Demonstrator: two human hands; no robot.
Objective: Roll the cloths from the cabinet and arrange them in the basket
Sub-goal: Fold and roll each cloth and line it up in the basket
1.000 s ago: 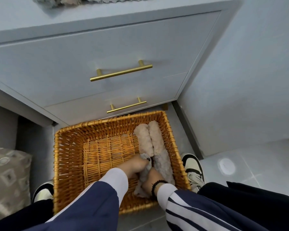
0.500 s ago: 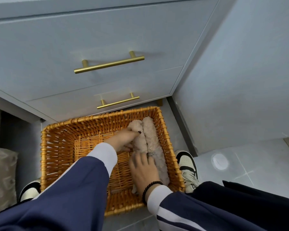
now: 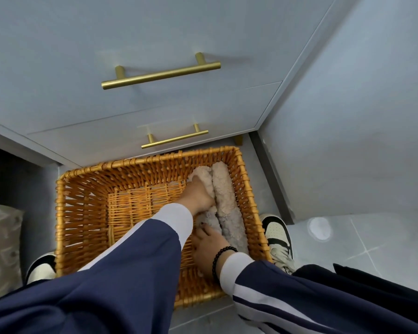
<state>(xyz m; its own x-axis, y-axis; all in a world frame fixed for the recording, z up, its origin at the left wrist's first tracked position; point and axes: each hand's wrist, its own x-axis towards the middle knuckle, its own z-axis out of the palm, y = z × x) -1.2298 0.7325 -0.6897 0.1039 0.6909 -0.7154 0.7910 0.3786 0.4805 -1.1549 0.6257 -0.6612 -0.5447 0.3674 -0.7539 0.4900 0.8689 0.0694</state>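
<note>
A wicker basket stands on the grey floor directly in front of the cabinet, its far rim just below the lower of the two brass handles. Inside the basket, along its right wall, lie two fluffy beige rolled cloths side by side, both running from the far wall toward the near one. The outer roll lies against the basket's right wall; the inner roll touches it on its left side. The person's left hand reaches into the basket and rests on the inner roll at about its middle, fingers pointing toward the far wall and pressed along the cloth; whether they curl round it cannot be told, since the fingertips sink into the pile. The right hand, with a dark bead bracelet at the wrist, lies over the near end of the same inner roll, fingers flat and slightly spread on the cloth and the basket floor, not closed round anything. Both arms wear navy sleeves with white cuffs. A black-and-white shoe stands just outside the basket's right wall, and another beside its near left corner. A patterned cushion lies to the left of the basket, apart from it.
</note>
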